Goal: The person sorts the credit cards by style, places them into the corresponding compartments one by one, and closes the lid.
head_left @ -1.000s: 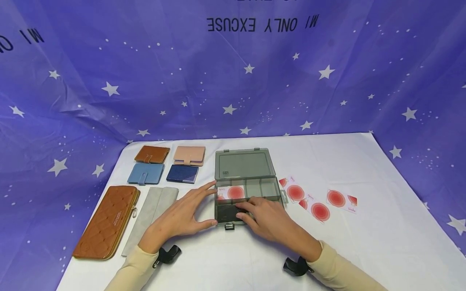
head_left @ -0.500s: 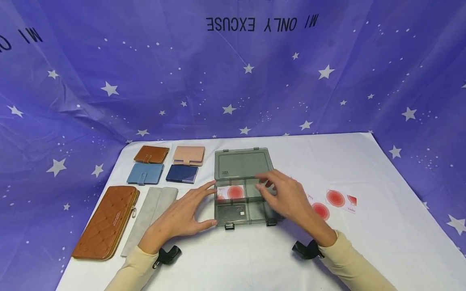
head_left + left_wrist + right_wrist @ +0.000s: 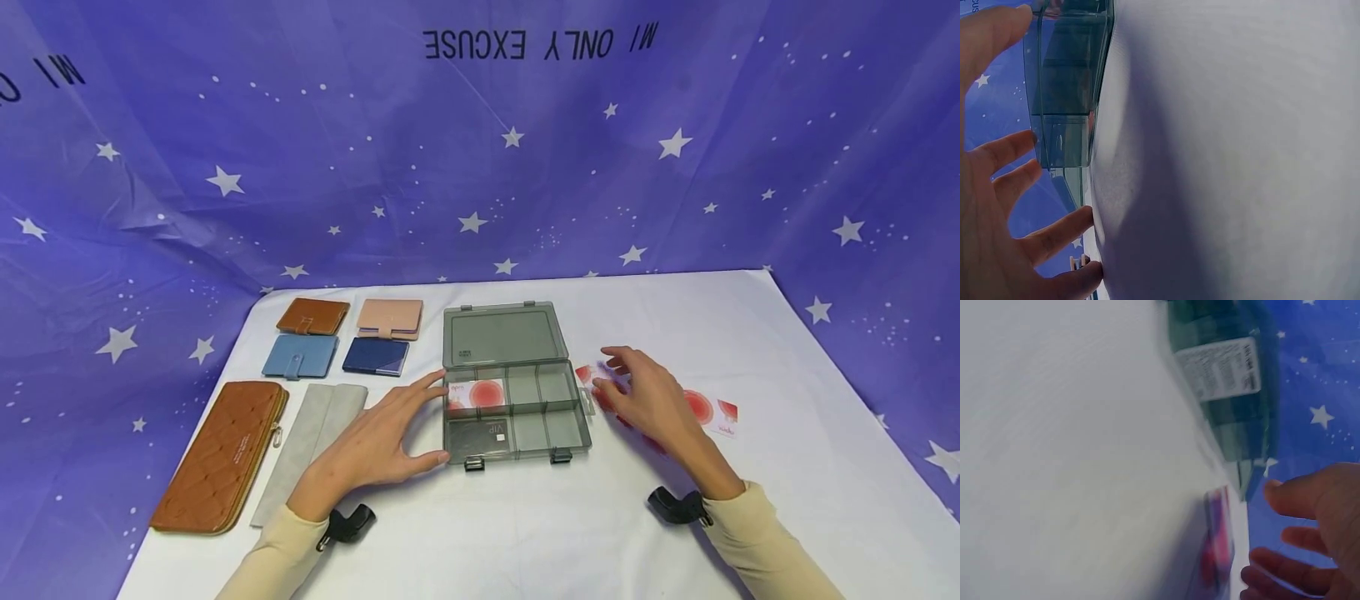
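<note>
A grey see-through divided box lies with its lid folded back. In its left compartments are a white card with a red circle and a black VIP card. My left hand rests at the box's left side, thumb and fingertips at the rim, as the left wrist view also shows. My right hand hovers right of the box over the loose red-and-white cards, fingers loosely bent with nothing between them. It partly hides those cards; one card shows to its right.
On the left are a brown quilted wallet, a grey wallet, and small holders: brown, pink, light blue and dark blue. A purple starry cloth hangs behind the white table.
My right hand has left the black VIP card in the front left compartment and moved right, out of the box to the loose cards. My left hand has stayed at the box.
</note>
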Available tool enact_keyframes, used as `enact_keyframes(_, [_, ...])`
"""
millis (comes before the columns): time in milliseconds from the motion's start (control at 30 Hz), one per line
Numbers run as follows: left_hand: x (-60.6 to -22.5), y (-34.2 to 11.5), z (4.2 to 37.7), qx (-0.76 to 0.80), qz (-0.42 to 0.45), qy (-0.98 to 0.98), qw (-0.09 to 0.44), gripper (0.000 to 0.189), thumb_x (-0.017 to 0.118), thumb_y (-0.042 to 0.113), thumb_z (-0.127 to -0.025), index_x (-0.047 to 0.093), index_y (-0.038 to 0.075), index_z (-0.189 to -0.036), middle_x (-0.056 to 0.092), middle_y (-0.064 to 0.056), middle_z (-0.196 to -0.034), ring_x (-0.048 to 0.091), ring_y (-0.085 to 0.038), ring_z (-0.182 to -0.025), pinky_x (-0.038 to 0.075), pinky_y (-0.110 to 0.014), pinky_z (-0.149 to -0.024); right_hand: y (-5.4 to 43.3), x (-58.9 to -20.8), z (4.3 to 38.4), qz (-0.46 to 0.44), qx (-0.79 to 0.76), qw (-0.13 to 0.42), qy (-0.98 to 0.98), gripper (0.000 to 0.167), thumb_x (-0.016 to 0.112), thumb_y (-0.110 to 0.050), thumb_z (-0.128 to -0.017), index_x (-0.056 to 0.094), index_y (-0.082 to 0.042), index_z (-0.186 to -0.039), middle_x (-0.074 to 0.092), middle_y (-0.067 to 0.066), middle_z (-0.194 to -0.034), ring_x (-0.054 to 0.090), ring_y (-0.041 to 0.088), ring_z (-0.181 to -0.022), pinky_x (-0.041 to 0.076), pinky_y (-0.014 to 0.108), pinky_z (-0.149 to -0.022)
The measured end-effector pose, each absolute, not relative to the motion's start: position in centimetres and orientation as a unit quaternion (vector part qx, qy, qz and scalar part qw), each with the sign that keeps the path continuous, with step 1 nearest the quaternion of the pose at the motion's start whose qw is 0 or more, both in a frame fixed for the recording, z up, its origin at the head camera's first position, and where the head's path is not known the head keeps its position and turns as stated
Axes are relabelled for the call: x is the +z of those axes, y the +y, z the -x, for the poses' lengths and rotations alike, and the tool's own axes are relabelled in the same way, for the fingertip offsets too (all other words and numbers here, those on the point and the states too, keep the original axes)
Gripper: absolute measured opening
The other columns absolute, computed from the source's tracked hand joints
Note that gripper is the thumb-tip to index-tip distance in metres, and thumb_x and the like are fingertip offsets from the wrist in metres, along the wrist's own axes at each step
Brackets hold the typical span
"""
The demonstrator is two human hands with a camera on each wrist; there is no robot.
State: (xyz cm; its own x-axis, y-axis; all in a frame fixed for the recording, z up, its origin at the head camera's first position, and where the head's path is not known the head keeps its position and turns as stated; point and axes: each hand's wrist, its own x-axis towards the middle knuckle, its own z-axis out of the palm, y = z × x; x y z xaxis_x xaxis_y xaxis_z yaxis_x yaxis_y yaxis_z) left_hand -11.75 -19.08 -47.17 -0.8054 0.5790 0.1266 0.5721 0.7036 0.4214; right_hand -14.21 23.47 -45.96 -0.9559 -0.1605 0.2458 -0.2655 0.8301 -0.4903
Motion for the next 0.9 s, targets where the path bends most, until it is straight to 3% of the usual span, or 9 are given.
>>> enact_keyframes(267, [-47.2,-18.9,11.6,0.228,-0.309,0.923,0.007,0.091,0.078,0.065,-0.089,0.045,0.024,-0.164,0.027,0.01,-0.177,0.045,-0.028,-0.153,0.052,-0.061,-0.105,24.3,-46.7,12.8,-0.112,0.193,0.088,-0.971,0.068,0.091,-0.031,-0.085,0.065,-0.001,-0.141,0.072,0.025,-0.122,0.067,0.049,-0.113,0.055,0.064,-0.089])
enact_keyframes(533, [-47.1,-19.1,11.7,0.225,-0.312,0.923,-0.003,0.091,0.075,0.067,-0.09,0.045,0.023,-0.164,0.028,0.009,-0.177,0.047,-0.028,-0.151,0.054,-0.06,-0.103,25.0,-46.0,13.5,-0.085,0.196,0.036,-0.976,0.07,0.09,-0.028,-0.084,0.063,0.005,-0.14,0.071,0.021,-0.109,0.063,0.051,-0.109,0.052,0.061,-0.089])
enact_keyframes(667, [-47.1,-19.1,11.6,0.225,-0.312,0.923,-0.001,0.091,0.076,0.067,-0.09,0.044,0.024,-0.164,0.027,0.01,-0.177,0.046,-0.027,-0.151,0.055,-0.059,-0.102,25.6,-46.0,13.7,-0.084,0.218,0.033,-0.972,0.066,0.093,-0.027,-0.082,0.067,0.004,-0.133,0.071,0.024,-0.111,0.061,0.05,-0.11,0.05,0.06,-0.09])
enact_keyframes(800, [-47.1,-19.0,11.6,0.226,-0.313,0.922,0.0,0.091,0.075,0.067,-0.091,0.044,0.024,-0.164,0.027,0.009,-0.177,0.046,-0.027,-0.152,0.055,-0.059,-0.102,26.0,-46.1,13.7,-0.082,0.219,0.04,-0.972,0.055,0.092,-0.026,-0.083,0.07,-0.009,-0.13,0.073,0.016,-0.105,0.065,0.041,-0.101,0.053,0.055,-0.076])
enact_keyframes(900, [-47.1,-19.0,11.6,0.226,-0.312,0.923,0.001,0.091,0.075,0.067,-0.091,0.044,0.024,-0.165,0.028,0.009,-0.177,0.046,-0.028,-0.152,0.055,-0.059,-0.102,26.3,-46.0,13.8,-0.084,0.216,0.046,-0.972,0.042,0.083,-0.023,-0.093,0.069,-0.016,-0.131,0.077,0.006,-0.096,0.069,0.032,-0.089,0.052,0.046,-0.061])
